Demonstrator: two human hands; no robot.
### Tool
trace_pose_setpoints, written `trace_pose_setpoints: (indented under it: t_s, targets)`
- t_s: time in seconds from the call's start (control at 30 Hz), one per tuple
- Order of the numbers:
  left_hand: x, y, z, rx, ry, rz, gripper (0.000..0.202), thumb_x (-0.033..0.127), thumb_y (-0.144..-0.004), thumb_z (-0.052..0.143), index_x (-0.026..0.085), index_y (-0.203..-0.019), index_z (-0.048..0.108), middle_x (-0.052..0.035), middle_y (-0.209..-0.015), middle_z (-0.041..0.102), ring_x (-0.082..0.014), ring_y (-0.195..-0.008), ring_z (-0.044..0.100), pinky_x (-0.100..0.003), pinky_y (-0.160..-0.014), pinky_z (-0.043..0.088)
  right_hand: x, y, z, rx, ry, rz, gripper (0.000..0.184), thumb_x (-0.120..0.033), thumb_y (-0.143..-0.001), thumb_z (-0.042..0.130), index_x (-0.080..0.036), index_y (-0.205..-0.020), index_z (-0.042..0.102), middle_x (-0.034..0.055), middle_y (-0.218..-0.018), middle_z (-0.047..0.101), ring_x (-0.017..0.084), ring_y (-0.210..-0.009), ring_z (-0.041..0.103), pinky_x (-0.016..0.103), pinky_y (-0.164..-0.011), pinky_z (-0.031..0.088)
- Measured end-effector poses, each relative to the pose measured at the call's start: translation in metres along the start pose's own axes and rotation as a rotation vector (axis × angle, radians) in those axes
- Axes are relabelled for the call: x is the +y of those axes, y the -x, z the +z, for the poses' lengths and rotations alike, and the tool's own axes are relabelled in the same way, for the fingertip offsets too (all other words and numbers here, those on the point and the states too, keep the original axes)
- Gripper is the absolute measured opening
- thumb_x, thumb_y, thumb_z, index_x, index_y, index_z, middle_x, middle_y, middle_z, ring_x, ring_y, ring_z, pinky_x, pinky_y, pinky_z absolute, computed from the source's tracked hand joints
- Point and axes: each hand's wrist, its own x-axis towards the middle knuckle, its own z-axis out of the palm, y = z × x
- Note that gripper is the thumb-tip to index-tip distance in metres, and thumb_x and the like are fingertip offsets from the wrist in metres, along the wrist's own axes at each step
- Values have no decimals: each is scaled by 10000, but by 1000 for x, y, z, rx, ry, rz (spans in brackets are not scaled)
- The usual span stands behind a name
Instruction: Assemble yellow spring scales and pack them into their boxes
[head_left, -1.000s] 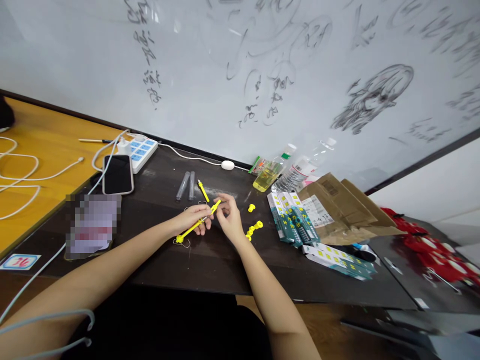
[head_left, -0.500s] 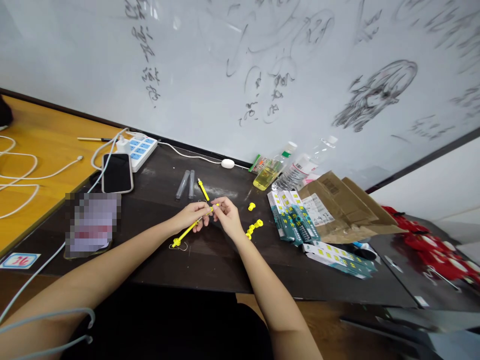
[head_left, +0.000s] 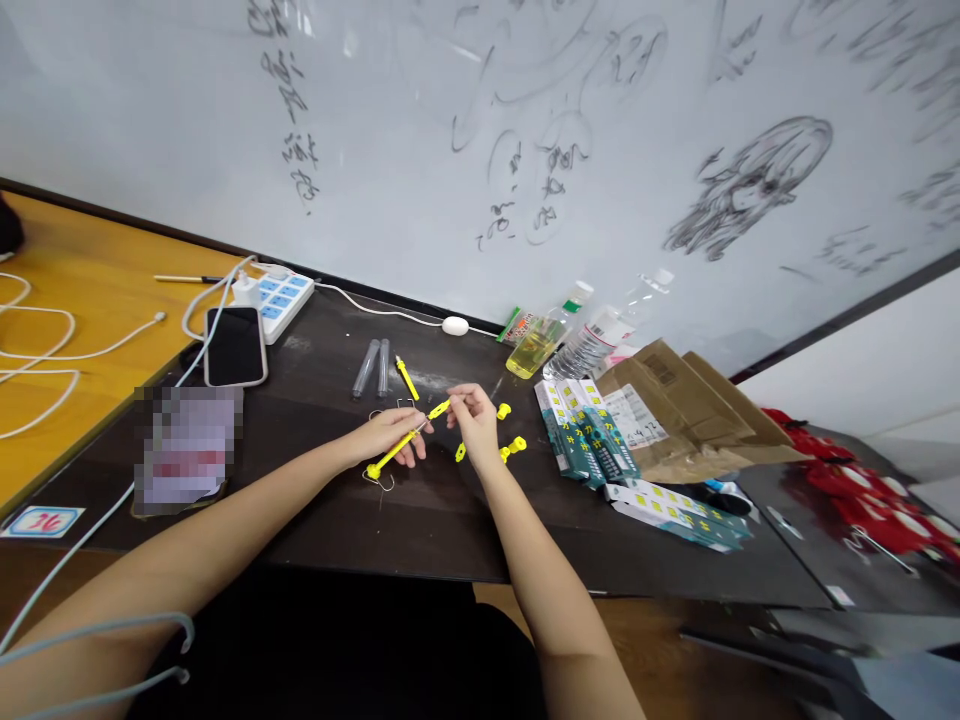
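My left hand [head_left: 390, 436] is closed around a slim yellow plastic rod [head_left: 391, 455], which slants down to the left. Thin bent wire shows at the rod's lower end, and a metal tip seems to show near the fingers. Between the thumb and fingers of my right hand [head_left: 474, 420] is a small yellow plastic piece [head_left: 439, 409], lined up with the rod's upper end; whether they touch I cannot tell. Behind my hands lie another yellow rod [head_left: 406, 380] and two clear tubes [head_left: 366, 368]. Small yellow plastic parts [head_left: 514, 448] lie beside my right hand.
Several green-and-white boxes [head_left: 574, 430] and an opened cardboard box [head_left: 675, 410] occupy the right side. Two bottles [head_left: 540, 345] lean near the whiteboard [head_left: 420, 200]. Further left are a phone [head_left: 235, 345], a power strip [head_left: 285, 300], loose white cables and a blurred-out flat object [head_left: 187, 445].
Both hands have shifted slightly right with the rod. The small yellow piece now shows clearly between them, and another yellow part has come into sight beneath my right hand.
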Motion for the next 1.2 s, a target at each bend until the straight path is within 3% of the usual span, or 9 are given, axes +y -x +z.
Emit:
trace_pose_setpoints:
  t_s: [0.33,0.53,0.67,0.77,0.87,1.03,1.2]
  targets:
    - [9,12,4,-158,19,-59,436,474,-866,520,225,-1216,446,-25,-680,676,-123,-452,630,-147,-411,402,10,-9,-10,126,36,7,161,-344,-764,560,-197,-826,539,-69,-563,495,73,-442,462,202,-431,401]
    - [5,9,2,-124,86,-31,460,444,-881,505,225,-1274,406,-24,-674,670,-129,-401,602,-170,-375,407,14,-8,-8,3,4,108,201,-370,-775,553,-193,-870,564,-65,-552,510,78,-456,486,193,-433,417]
    - [7,8,1,-5,195,26,474,422,-871,527,221,-1281,398,17,-634,626,-110,-365,566,-172,-356,400,20,-5,-6,-120,13,161,320,-417,-791,542,-203,-1029,536,-18,-717,622,85,-514,537,192,-441,442]
    - [14,9,-1,119,295,138,493,411,-859,548,221,-1291,403,38,-629,596,-101,-377,558,-178,-365,410,25,-2,-3,-155,107,102,346,-419,-828,505,-203,-1099,509,1,-797,637,82,-518,532,181,-426,405]
    - [21,10,-9,292,371,298,509,409,-855,557,238,-1306,395,44,-652,596,-95,-413,572,-187,-401,438,26,-3,5,-192,276,-6,273,-367,-864,460,-196,-1063,537,4,-798,631,90,-523,516,223,-512,443]
    - [27,10,-24,572,446,410,492,395,-868,535,253,-1309,369,56,-662,599,-71,-441,574,-175,-461,459,12,-28,41,-320,689,-122,125,-252,-826,480,-212,-890,580,14,-824,643,158,-738,584,283,-697,453]
    - [24,6,-36,685,457,412,495,408,-866,531,262,-1303,350,53,-669,618,-70,-459,585,-164,-474,456,5,-68,86,-304,961,22,74,-247,-797,518,-223,-865,502,48,-849,653,202,-767,604,305,-679,435]
